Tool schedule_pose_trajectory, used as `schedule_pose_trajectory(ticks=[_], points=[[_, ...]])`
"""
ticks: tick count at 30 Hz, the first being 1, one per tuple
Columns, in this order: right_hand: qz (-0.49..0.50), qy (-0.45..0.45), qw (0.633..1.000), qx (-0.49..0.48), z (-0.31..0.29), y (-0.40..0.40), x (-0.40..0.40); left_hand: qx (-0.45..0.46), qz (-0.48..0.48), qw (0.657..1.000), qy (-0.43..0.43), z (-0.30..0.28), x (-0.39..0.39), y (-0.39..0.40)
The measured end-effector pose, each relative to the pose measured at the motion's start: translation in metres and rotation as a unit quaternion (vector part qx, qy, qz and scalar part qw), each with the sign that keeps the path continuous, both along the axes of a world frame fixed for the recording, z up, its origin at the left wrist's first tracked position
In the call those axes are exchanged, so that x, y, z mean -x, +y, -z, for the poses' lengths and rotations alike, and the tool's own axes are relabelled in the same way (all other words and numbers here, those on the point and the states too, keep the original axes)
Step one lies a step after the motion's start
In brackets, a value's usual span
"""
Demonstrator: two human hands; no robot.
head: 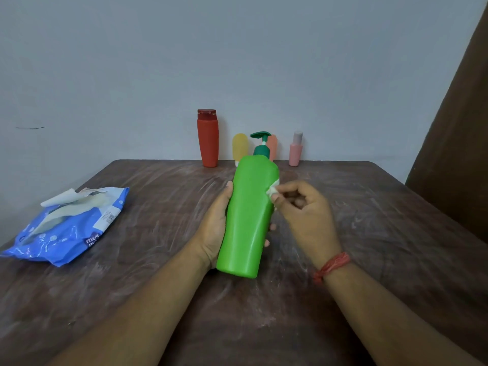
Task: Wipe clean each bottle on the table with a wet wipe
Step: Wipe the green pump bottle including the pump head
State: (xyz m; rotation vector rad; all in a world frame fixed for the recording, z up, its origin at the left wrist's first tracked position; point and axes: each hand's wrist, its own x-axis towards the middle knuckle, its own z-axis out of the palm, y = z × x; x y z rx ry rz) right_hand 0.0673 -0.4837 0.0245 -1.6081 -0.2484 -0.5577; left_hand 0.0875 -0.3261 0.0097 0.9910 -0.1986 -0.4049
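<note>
A tall green pump bottle (248,217) with a dark green pump head is held above the table, tilted away from me. My left hand (215,228) wraps its left side and underside, fingertips showing on the right. My right hand (303,210) pinches a small white wet wipe (273,188) against the bottle's upper right shoulder. Along the far edge by the wall stand a red bottle (208,138), a small yellow bottle (239,147), an orange bottle (273,146) partly hidden by the pump, and a pink bottle (295,149).
A blue wet wipe pack (66,231) lies open at the left of the brown table (383,233), its flap peeled back. A grey wall stands behind the table. A brown curtain (456,154) hangs at the right.
</note>
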Motion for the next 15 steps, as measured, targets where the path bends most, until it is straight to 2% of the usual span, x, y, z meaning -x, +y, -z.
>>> schedule_pose_trajectory(ticks=[5, 9, 15], points=[[-0.026, 0.01, 0.999, 0.02, 0.005, 0.006, -0.001, -0.01, -0.096, 0.995, 0.0, 0.006, -0.007, 0.004], [-0.086, 0.06, 0.993, 0.061, 0.016, 0.009, -0.002, -0.002, -0.135, 0.991, 0.022, 0.007, -0.01, 0.007], [-0.175, 0.123, 0.976, 0.052, 0.02, 0.01, -0.001, 0.055, -0.123, 0.99, 0.051, 0.005, -0.013, 0.016]])
